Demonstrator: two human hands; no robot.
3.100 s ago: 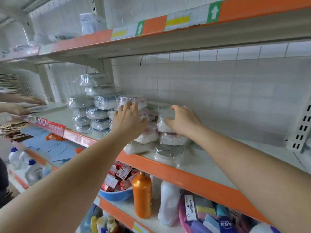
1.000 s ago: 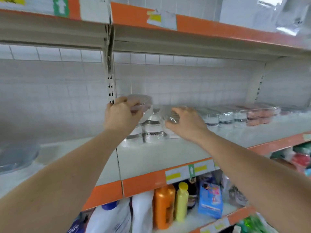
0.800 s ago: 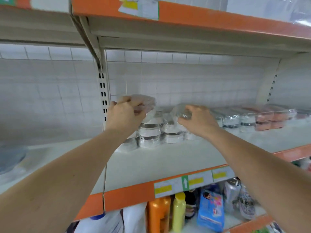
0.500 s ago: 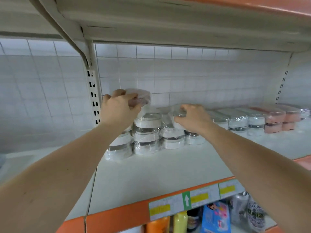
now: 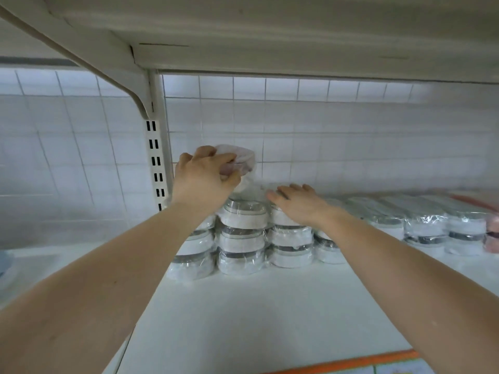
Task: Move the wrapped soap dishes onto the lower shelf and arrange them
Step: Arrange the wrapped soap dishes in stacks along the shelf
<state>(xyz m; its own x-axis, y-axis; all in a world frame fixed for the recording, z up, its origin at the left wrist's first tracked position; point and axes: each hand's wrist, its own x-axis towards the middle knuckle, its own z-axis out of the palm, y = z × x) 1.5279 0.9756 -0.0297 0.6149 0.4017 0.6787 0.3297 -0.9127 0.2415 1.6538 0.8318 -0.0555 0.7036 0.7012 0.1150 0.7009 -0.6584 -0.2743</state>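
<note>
Both arms reach forward, the left hand (image 5: 205,176) raised with fingers curled, the right hand (image 5: 297,202) lower, flat, palm down.

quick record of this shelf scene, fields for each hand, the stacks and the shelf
left hand: grips a wrapped soap dish, held above the stacks
right hand: fingers flat on top of a stack
stacks: wrapped white soap dishes, piled against the tiled wall
shelf: white, orange front edge
far right: row of wrapped dishes

Shop: slotted shelf upright (image 5: 156,157), rows of wrapped soap dishes (image 5: 421,225), orange shelf edge (image 5: 351,361)
</note>
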